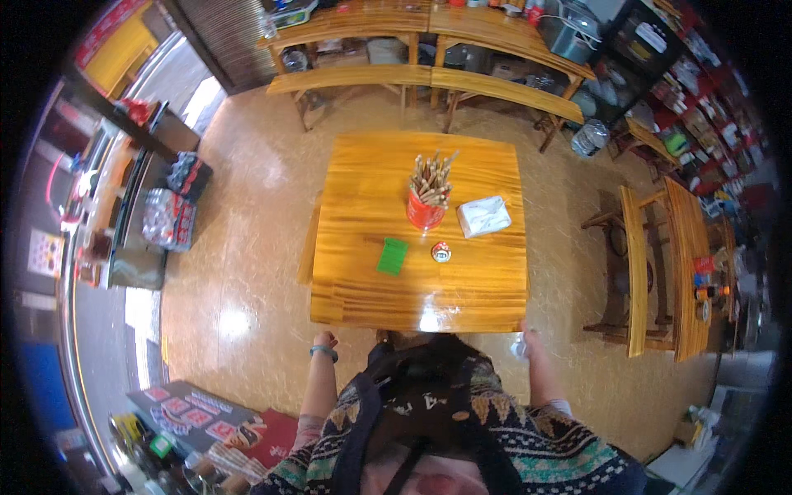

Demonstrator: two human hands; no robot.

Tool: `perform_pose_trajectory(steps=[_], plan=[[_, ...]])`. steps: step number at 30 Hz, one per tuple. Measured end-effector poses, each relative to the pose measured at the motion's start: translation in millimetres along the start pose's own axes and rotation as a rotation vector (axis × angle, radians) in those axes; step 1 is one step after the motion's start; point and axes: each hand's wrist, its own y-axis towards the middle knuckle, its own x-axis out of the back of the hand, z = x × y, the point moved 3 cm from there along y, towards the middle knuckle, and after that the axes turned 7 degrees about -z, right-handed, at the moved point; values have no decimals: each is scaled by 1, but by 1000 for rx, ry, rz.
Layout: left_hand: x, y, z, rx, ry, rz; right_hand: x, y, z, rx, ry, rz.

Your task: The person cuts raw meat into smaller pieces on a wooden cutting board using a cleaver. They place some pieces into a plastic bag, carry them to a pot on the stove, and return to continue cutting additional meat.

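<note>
My left hand (pixel 325 340), with a band on the wrist, hangs near the front left corner of a wooden table (pixel 371 303); nothing shows in it, and its fingers look curled. My right hand (pixel 529 344) is beside the front right corner and holds a crumpled white tissue (pixel 518 348). On the tabletop stands a red bucket (pixel 424 213) full of wooden sticks (pixel 431 179). A white tissue pack (pixel 484 216) lies right of it. Nearer to me are a green rectangular packet (pixel 392 256) and a small round red-and-white item (pixel 441 252).
Benches (pixel 352 77) and long tables (pixel 365 25) line the far side. Another bench (pixel 634 272) and table (pixel 690 278) stand at right. Wrapped bottle packs (pixel 169 219) sit on the floor at left. A large plastic bottle (pixel 589 138) is at the back right.
</note>
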Motion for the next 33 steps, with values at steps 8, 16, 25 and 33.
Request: perform_pose_trajectory(steps=[8, 16, 25, 33], plan=[[48, -8, -52, 305, -399, 87, -89, -79, -15, -374, 981, 313], [57, 11, -60, 230, -369, 149, -101, -75, -14, -391, 950, 248], [35, -63, -92, 248, -194, 759, -71, -160, -4, -161, 561, 224], [-120, -328, -206, 436, -839, 1679, -44, -340, 149, 983, 228, 288]])
